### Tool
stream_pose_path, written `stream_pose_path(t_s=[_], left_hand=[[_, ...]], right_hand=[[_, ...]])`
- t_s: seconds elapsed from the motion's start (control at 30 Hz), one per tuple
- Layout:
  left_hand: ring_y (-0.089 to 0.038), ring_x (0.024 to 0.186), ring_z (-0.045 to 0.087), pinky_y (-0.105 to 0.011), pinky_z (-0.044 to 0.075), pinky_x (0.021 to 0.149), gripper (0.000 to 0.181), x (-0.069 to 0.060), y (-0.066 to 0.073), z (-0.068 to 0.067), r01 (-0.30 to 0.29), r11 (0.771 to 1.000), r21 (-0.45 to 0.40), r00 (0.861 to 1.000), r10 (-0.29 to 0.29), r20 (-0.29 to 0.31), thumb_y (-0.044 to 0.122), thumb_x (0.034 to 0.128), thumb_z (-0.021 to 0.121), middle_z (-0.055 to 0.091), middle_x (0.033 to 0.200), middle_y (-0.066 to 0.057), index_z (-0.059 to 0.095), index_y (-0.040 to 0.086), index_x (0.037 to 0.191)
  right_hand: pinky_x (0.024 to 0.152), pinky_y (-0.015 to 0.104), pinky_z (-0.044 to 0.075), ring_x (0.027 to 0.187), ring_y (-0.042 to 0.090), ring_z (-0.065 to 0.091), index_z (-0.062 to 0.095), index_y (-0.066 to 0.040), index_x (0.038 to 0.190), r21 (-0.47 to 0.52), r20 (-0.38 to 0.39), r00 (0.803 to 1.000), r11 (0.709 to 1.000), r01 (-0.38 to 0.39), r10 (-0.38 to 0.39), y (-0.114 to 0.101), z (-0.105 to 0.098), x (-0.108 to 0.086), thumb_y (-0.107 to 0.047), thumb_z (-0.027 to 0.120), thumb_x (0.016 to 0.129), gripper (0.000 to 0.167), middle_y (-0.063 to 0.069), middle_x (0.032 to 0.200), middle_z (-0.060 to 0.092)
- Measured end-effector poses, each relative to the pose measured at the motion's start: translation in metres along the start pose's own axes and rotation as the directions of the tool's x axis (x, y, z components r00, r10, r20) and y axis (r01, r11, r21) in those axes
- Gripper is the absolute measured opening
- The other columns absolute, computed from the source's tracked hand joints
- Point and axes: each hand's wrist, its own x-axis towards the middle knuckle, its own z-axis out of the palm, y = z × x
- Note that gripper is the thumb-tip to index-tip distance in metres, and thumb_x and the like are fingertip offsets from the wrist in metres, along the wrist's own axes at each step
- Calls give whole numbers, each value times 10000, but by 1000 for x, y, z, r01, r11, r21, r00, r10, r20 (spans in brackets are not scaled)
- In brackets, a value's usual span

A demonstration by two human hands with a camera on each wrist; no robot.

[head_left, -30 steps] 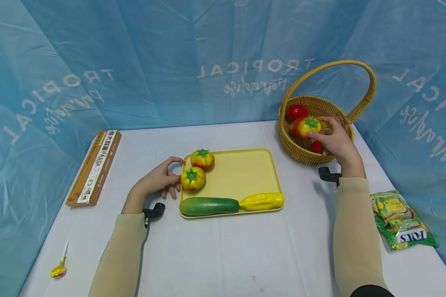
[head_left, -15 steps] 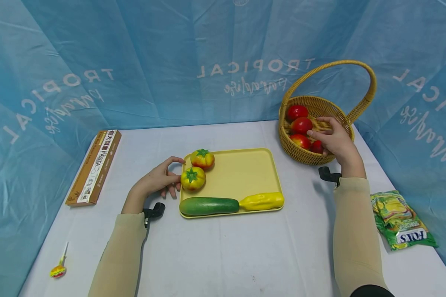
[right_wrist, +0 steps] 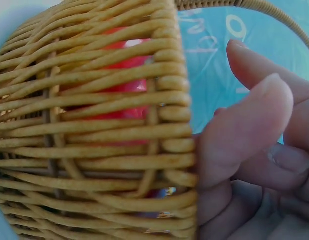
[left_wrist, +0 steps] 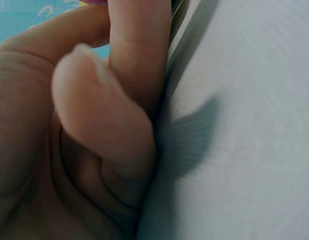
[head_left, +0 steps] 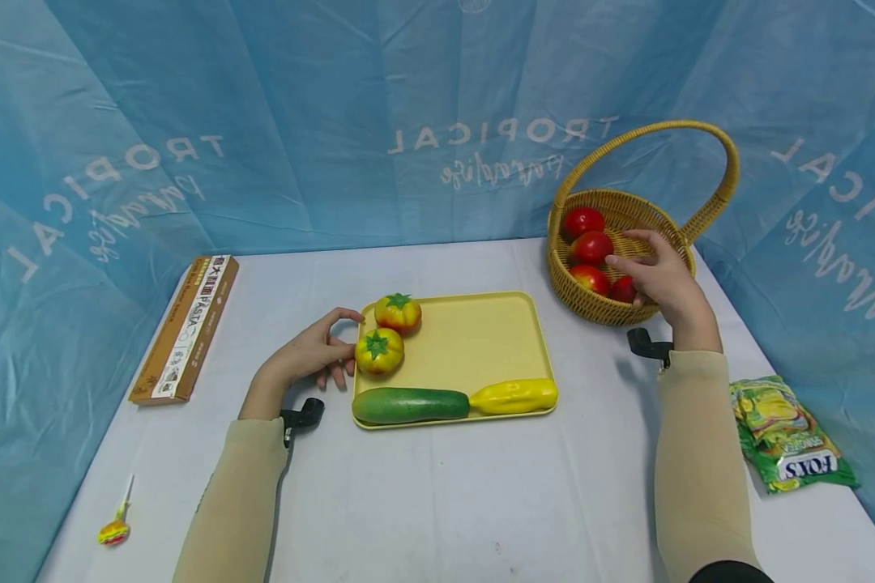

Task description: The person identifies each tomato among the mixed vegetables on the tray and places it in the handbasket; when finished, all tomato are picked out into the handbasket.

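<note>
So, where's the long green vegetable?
In the head view, the long green vegetable lies at the near left of the tray, just left of the yellow vegetable.

Rough wicker basket [head_left: 591, 309] (glossy tomatoes [head_left: 591, 248])

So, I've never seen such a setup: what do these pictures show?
No machine: a person's bare left hand and right hand. One camera, on the head, looks down; each wrist camera shows its hand close up. On the table are a pasta box, a lollipop, a green packet, a basket of red fruit and a tray with two yellow-red fruits, a green vegetable and a yellow one. Neither hand clearly holds anything, the left at the tray's edge, the right at the basket.
</note>
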Motion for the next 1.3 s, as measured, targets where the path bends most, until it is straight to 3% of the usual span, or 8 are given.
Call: stream_pose_path(t_s=[0.17,0.37,0.6,0.8,0.9,1.07,1.3], left_hand=[[-239,563,724,-281,540,462,590,0,0,0,2,1000,3,1000,-2,2,219,1048,604,754,812,-103,306,248,1556],[-237,564,723,-282,539,464,597,0,1,0,1,1000,3,1000,-1,9,220,1049,603,755,817,-105,300,244,1563],[-240,566,726,-283,539,462,592,0,2,0,0,1000,4,1000,0,3,221,1049,598,757,817,-100,302,249,1561],[-249,569,731,-291,542,458,585,1,1,0,-1,1000,-1,1000,1,-1,221,1050,596,757,814,-107,308,255,1558],[-248,568,730,-290,545,462,581,1,2,0,0,1000,-4,1000,0,3,232,1054,599,757,817,-107,309,260,1557],[-247,569,730,-293,546,462,589,1,2,0,-1,1000,-2,1000,1,5,224,1049,599,758,815,-107,305,251,1558],[-249,569,732,-293,545,460,575,0,1,0,1,1000,-8,1000,-1,4,223,1054,598,759,817,-113,309,248,1551]], right_hand=[[519,275,555,553,136,469,304,-291,1634,9,-13,999,999,38,-38,-7,-2,-7,-545,702,973,812,45,1336,539],[505,287,549,516,180,469,355,-332,1603,16,-23,993,993,117,-117,-31,3,-25,-518,717,974,749,12,1226,577],[483,329,536,541,228,529,392,-353,1588,67,58,975,975,212,-216,-62,24,-44,-450,732,985,700,37,1329,597],[455,360,514,646,174,577,365,-300,1614,111,220,936,960,256,-275,-80,54,-38,-350,701,1026,678,134,1399,601],[462,342,515,614,238,538,374,-328,1611,108,273,924,963,247,-268,-87,73,-30,-368,716,1014,689,144,1395,613],[492,304,497,858,291,599,400,-378,1591,120,363,899,969,216,-245,-96,108,-16,-403,736,995,685,120,1409,620],[499,293,476,1197,419,596,394,-391,1599,93,505,837,978,189,-210,-102,158,0,-390,738,997,693,127,1397,626]])
